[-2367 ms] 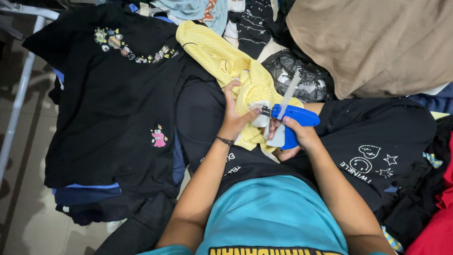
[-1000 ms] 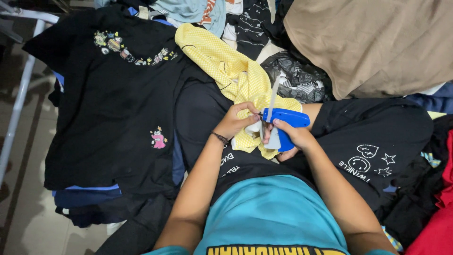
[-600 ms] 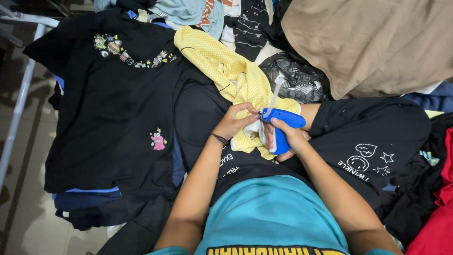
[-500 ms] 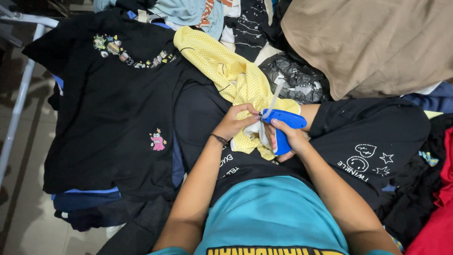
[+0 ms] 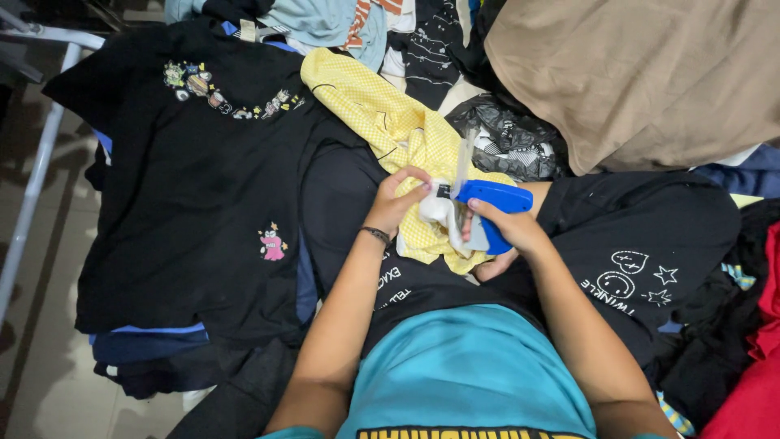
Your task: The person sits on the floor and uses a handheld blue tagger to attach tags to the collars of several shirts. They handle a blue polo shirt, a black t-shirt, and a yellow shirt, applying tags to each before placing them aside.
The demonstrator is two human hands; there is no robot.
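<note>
Right hand (image 5: pixel 508 236) grips the blue tagging gun (image 5: pixel 487 203); left hand (image 5: pixel 398 199) pinches the yellow garment (image 5: pixel 390 122) just beside its tip.

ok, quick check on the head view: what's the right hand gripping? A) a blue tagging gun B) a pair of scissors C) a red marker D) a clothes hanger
A: the right hand is wrapped around a blue tagging gun, its tip pointed at the yellow garment where the left hand pinches a small white piece against the fabric.
</note>
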